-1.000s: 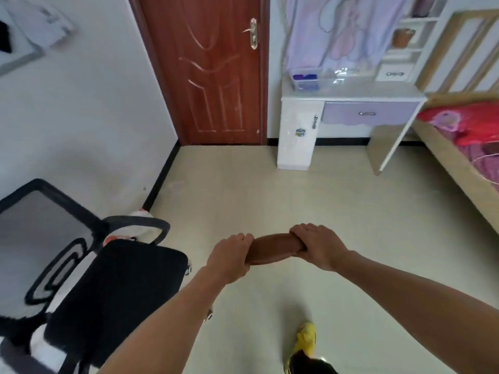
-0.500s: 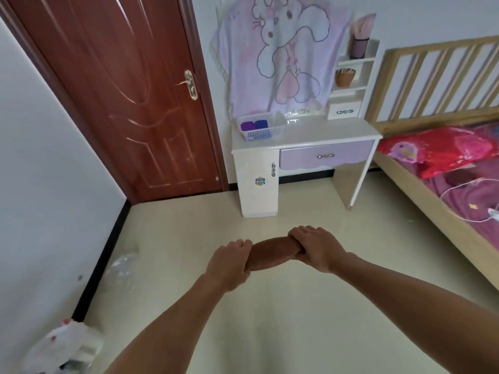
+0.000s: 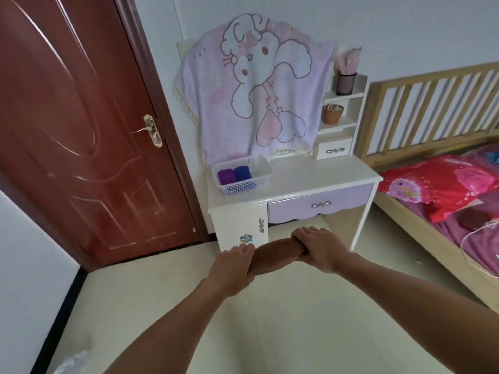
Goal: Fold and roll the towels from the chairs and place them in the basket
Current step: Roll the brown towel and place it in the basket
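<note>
Head view: left grip point(image 3: 232, 268) and right grip point(image 3: 320, 251) clasp ends of the rolled towel point(image 3: 272, 255) above open floor point(image 3: 286, 322)

reddish-brown wooden door point(image 3: 81, 130) | white desk with lilac drawer point(image 3: 324, 174) | pink cartoon cloth on wall point(image 3: 256, 90) | slatted wooden bed point(image 3: 432, 103)

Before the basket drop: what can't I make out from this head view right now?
Brown rolled towel: both ends hidden in the head view, gripped inside the left hand and right hand; tuck unknown.
White plastic mesh basket: its front wall hides the lower parts of the purple rolled towel and blue rolled towel.
Chairs: outside the frame, so remaining towels unknown.
Pale crumpled plastic on the floor: cut by the bottom edge.
</note>
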Demonstrator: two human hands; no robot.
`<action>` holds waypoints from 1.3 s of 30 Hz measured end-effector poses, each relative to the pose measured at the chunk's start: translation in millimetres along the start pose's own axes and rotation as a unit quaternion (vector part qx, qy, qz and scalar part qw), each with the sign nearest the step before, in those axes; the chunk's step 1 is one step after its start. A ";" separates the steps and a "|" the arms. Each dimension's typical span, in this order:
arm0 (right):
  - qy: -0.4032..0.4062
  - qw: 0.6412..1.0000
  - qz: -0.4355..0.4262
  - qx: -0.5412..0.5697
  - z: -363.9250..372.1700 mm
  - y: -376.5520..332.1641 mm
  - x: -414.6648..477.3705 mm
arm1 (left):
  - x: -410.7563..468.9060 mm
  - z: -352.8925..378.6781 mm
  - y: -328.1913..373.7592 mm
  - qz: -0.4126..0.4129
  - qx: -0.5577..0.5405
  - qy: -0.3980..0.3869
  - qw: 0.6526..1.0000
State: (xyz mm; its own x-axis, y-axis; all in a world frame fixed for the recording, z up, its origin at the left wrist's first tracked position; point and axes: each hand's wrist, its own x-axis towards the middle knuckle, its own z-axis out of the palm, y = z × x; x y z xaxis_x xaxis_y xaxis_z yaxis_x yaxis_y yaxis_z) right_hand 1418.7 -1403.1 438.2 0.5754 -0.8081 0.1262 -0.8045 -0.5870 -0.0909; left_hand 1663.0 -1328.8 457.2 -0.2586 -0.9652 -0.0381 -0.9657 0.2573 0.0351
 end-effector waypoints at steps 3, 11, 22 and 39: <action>0.011 1.000 0.024 0.015 -5.7 23.6 49.2 | 57.6 -10.1 -25.4 0.012 -0.010 -0.001 1.000; -0.029 0.998 0.027 0.045 7.5 97.6 172.1 | 182.7 -7.8 -70.1 -0.001 -0.052 0.001 0.999; -0.120 0.925 0.123 0.340 18.2 211.7 394.0 | 379.7 24.1 -132.4 -0.202 -0.373 -0.047 0.904; -0.140 0.930 0.139 0.310 100.8 277.0 650.0 | 574.8 80.5 -186.1 -0.339 -0.511 -0.011 0.790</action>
State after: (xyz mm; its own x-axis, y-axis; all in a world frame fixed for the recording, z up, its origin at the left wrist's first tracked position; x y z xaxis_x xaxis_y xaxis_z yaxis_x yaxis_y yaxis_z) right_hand 1584.8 -2096.0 395.5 0.4434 -0.8635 -0.2405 -0.7383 -0.1996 -0.6443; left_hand 1692.2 -1927.8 348.4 0.2983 -0.8611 -0.4117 -0.3617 -0.5011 0.7862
